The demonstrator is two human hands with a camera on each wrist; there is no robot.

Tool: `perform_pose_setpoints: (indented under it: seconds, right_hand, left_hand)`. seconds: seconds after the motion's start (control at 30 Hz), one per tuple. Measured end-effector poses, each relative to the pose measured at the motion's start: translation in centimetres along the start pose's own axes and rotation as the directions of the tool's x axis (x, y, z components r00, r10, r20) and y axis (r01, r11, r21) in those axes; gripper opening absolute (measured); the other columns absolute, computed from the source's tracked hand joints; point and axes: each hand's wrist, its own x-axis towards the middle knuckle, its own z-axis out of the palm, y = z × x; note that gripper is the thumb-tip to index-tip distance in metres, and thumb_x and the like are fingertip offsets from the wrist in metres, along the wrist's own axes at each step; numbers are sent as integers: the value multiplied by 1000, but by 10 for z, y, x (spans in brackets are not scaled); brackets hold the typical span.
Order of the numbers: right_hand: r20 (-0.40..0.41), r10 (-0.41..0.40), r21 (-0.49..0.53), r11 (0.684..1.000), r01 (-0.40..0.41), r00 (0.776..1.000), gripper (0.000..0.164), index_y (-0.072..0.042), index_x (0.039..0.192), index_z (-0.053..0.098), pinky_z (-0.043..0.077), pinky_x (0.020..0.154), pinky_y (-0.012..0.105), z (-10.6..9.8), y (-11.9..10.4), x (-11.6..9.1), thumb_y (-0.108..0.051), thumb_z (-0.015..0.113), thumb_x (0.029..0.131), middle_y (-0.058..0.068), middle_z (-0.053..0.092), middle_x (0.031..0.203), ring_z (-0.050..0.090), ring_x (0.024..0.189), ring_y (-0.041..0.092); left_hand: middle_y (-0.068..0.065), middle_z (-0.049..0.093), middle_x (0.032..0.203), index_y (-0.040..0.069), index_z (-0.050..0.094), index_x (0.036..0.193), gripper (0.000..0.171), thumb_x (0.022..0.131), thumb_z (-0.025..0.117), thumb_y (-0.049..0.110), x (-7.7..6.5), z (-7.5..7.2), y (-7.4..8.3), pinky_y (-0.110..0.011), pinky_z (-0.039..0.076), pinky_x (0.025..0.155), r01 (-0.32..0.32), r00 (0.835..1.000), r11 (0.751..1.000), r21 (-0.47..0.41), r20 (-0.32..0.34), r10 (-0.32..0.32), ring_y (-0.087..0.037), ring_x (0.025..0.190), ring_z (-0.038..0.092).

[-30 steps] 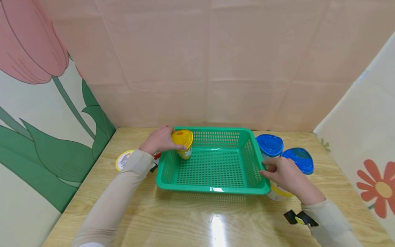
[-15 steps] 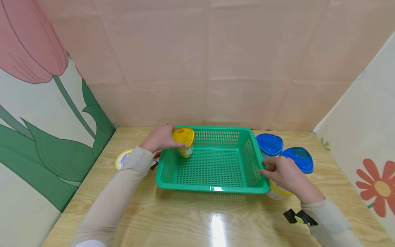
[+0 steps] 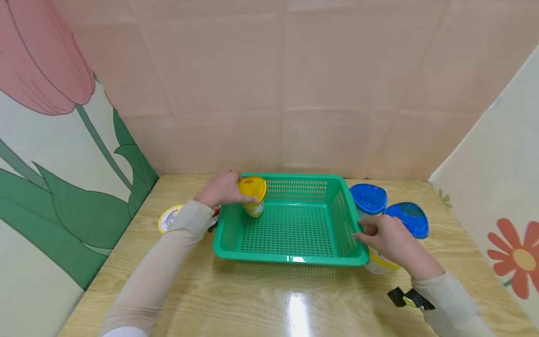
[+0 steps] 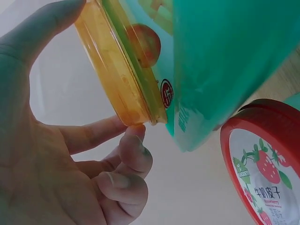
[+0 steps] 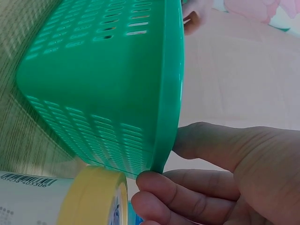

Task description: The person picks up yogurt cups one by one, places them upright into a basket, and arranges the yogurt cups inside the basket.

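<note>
In the head view my left hand point(image 3: 221, 188) holds a small cup with a yellow lid point(image 3: 252, 188), thumb and fingers on the lid. The cup stands inside the back left corner of a green plastic basket point(image 3: 290, 260); whether its base touches the basket floor I cannot tell. The left wrist view shows the cup's clear yellow lid point(image 4: 110, 65) between thumb and forefinger, the other fingers curled loosely. At the basket's right side my right hand point(image 3: 391, 236) pinches the rim, thumb and fingertips meeting around its edge point(image 5: 171, 108).
Two containers with blue lids point(image 3: 369, 197) stand right of the basket. A tub with a yellow lid band point(image 5: 93, 197) sits under my right hand. Left of the basket are a red-lidded tub with strawberry print point(image 4: 262, 168) and a yellow-rimmed round lid point(image 3: 168, 219), partly behind my sleeve.
My left hand and the yellow-lidded cup have shifted slightly to the right inside the basket. The right hand keeps its grip on the rim, and the basket stays put.
</note>
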Motion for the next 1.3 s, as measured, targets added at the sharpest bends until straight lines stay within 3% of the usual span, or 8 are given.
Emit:
perform_pose_setpoints:
  seconds: [0.43, 1.3]
  right_hand:
    - [8, 17, 4, 1000, -17, 1000, 39, 7, 118, 68, 44, 53, 27, 1, 0, 1, -18, 76, 89, -1, 63, 75, 51, 64, 14]
    - [2, 18, 5, 1000, -18, 1000, 39, 7, 118, 68, 45, 54, 26, 1, 0, 0, -17, 76, 88, -1, 63, 75, 52, 65, 15]
  left_hand:
    - [-5, 61, 98, 6, 61, 108, 73, 72, 75, 69, 5, -1, 5, -35, 47, 71, 5, 999, 999, 50, 41, -7, -24, 88, 55]
    - [-10, 60, 107, 2, 63, 114, 76, 71, 81, 62, 8, -2, 3, -38, 48, 77, 56, 994, 998, 29, 88, -59, -26, 94, 53]
